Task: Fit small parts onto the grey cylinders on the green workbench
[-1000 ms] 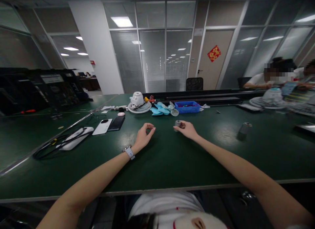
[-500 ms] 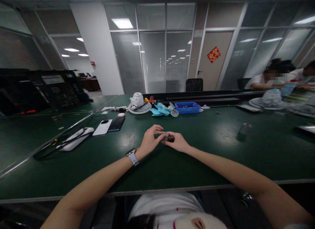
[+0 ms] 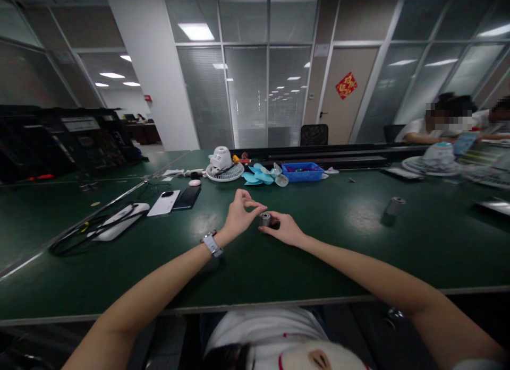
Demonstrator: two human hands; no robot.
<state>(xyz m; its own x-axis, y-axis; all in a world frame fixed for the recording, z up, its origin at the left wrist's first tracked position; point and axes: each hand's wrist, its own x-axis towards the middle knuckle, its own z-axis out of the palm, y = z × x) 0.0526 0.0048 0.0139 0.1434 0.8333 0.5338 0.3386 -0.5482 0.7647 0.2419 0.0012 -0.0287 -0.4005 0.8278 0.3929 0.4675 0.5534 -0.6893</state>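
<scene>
A small grey metal cylinder (image 3: 265, 220) with a hole in its top stands upright in front of me. My right hand (image 3: 285, 229) grips it from the right between thumb and fingers. Just above and left of the cylinder is my left hand (image 3: 241, 216), its thumb and index fingertips pinched together. Whether a small part sits in that pinch is too fine to see. Further right on the table, a similar metal cylinder (image 3: 394, 206) stands apart from both hands.
Behind my hands are light blue fan blades (image 3: 258, 174), a white fan housing (image 3: 222, 165) and a blue tray (image 3: 303, 172). At left lie a white phone (image 3: 163, 203), a dark phone (image 3: 186, 198) and a white device (image 3: 119, 226) with black cable. Several people sit at far right.
My left fingertips have drawn back up and left from the top of the cylinder, uncovering it. My right hand keeps its grip with little movement.
</scene>
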